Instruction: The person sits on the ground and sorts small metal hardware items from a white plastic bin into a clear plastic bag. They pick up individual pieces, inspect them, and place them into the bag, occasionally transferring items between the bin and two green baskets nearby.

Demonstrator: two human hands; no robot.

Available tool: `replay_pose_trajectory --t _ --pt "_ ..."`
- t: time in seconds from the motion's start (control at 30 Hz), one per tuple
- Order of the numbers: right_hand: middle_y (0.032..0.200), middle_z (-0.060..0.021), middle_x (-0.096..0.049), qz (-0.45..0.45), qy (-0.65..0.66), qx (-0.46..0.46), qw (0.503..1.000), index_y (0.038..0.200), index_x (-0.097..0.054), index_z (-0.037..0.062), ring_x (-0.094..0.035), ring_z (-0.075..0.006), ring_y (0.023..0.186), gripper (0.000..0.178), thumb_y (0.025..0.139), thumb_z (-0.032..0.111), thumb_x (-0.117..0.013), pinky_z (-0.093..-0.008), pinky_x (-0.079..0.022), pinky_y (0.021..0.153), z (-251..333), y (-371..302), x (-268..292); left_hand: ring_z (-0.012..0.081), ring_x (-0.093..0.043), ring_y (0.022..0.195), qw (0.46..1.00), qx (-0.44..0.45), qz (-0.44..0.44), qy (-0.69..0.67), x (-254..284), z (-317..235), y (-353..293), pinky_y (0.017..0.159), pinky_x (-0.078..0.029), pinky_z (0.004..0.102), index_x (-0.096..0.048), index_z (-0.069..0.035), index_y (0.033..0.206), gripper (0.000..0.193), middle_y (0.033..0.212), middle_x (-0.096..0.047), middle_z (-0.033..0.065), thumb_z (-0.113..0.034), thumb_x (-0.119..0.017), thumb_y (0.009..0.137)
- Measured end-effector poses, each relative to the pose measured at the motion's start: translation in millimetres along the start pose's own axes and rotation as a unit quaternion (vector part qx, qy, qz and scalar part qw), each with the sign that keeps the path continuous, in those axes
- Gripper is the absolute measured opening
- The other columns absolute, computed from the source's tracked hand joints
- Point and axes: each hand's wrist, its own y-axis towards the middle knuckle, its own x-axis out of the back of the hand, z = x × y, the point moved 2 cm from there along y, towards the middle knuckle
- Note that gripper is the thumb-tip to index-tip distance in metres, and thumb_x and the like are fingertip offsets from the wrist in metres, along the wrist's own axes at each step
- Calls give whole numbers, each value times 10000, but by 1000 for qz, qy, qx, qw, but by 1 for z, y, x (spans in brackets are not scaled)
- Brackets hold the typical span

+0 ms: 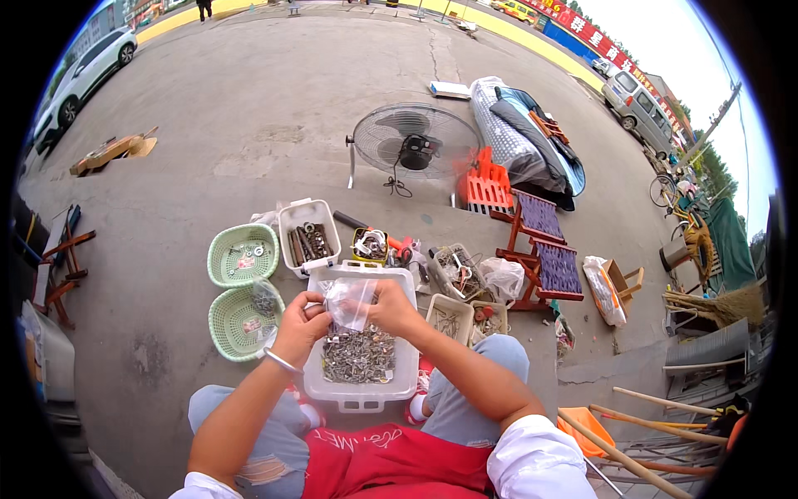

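Observation:
A small clear plastic bag is stretched between my two hands, above a white plastic bin. My left hand pinches its left edge, and my right hand grips the right edge. Whether anything lies inside the bag is hard to make out. Under it, a heap of small metal screws and fasteners covers the bottom of the bin. Left of the bin sit two light green baskets; the nearer basket holds small bags of hardware, the farther basket a few washers and nuts.
Beyond the bin stand a white container of bolts and a yellow-rimmed tub. Several hardware trays lie to the right, near folding stools. A large fan stands farther off. Long wooden handles lie at the lower right.

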Motion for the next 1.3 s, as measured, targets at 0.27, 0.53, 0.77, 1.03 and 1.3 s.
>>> replay_pose_trajectory --t 0.27,0.53,0.77,1.03,1.3 --pt "885 -15 -663 28 -87 -15 996 1041 -661 11 -573 -81 767 209 842 45 -607 -247 -477 667 0 -4 3 83 -578 832 997 -3 -27 -77 -11 -23 -8 728 -516 243 -477 -63 1038 268 960 -564 22 65 -552 815" --pt "1036 45 -610 119 197 -36 973 1285 -547 89 -543 -43 845 406 883 115 -602 -217 -460 691 6 -12 1 127 -599 910 999 28 16 -15 -3 -25 -6 784 -529 299 -479 -55 1072 292 1024 -578 37 44 -566 812" --pt "975 -15 -628 109 67 40 991 1117 -621 22 -557 -67 844 253 891 135 -601 -239 -466 707 -6 -6 6 105 -594 874 999 10 36 4 -10 -27 -10 772 -509 270 -487 -67 1020 239 954 -578 9 -5 -618 830" --pt "843 2 -659 55 101 -13 993 1079 -658 9 -572 -71 729 223 878 96 -615 -240 -481 646 -5 -11 -3 70 -560 804 997 -14 63 47 -13 -32 -13 732 -478 235 -485 -80 955 225 873 -568 -19 -48 -662 819" --pt "1015 -19 -652 13 241 -11 970 1152 -626 26 -580 -91 884 320 832 44 -637 -254 -476 772 -6 -9 -9 113 -593 915 993 22 50 101 -7 -33 -12 787 -496 270 -455 -16 1126 394 1000 -612 50 -43 -677 801"
